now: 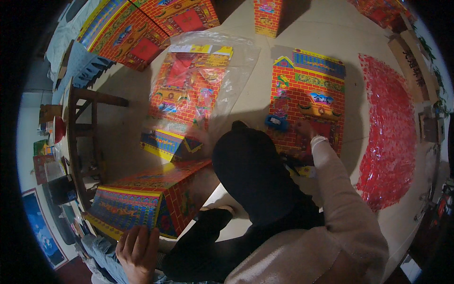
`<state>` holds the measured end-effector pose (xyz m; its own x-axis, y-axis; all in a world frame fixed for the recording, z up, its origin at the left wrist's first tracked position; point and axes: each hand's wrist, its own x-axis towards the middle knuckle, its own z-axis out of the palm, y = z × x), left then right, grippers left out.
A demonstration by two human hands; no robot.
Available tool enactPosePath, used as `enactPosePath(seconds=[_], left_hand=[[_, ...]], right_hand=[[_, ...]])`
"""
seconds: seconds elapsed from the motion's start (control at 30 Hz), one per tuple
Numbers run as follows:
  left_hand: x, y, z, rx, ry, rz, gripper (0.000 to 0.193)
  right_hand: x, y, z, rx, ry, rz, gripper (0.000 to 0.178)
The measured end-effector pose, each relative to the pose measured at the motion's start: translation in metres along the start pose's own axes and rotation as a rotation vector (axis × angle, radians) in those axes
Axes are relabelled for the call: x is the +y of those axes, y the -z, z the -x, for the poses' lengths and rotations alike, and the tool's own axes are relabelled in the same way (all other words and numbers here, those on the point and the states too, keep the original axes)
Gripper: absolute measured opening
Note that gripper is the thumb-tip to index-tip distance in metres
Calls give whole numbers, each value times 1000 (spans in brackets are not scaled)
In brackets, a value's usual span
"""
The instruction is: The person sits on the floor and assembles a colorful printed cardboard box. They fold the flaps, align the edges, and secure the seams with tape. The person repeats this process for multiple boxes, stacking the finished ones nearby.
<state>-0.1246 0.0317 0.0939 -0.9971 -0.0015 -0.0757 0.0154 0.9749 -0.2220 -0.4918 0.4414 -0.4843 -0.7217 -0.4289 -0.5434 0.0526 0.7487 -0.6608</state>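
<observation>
My left hand (138,252) is at the lower left, fingers curled over the edge of a folded cardboard carton (126,208) printed with red brick and blue roof tiles. This carton stands tilted beside my legs. My right hand (306,128) reaches forward over a flat brick-print carton (326,78) on the floor. Its fingers are small and blurred, so what they hold, if anything, does not show. Just left of it lies a small blue object (276,122) with a pale label. A dark object (295,165) at the carton's near edge is partly hidden by my knee.
Clear plastic wrap (241,71) covers more printed cartons (184,102) in the middle left. A long red shiny sheet (388,137) lies on the right. Standing cartons (142,35) are at the back, and a wooden stool (78,132) is on the left.
</observation>
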Motion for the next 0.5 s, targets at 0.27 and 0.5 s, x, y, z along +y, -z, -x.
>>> enactPosePath(seconds=[0.27, 0.5], left_hand=[[-2, -1, 3, -14, -5, -15, 25], [-9, -6, 9, -14, 4, 3, 24]], right_hand=[[-4, -18, -8, 95, -23, 114, 38], [-14, -14, 6, 161, -102, 21, 39]])
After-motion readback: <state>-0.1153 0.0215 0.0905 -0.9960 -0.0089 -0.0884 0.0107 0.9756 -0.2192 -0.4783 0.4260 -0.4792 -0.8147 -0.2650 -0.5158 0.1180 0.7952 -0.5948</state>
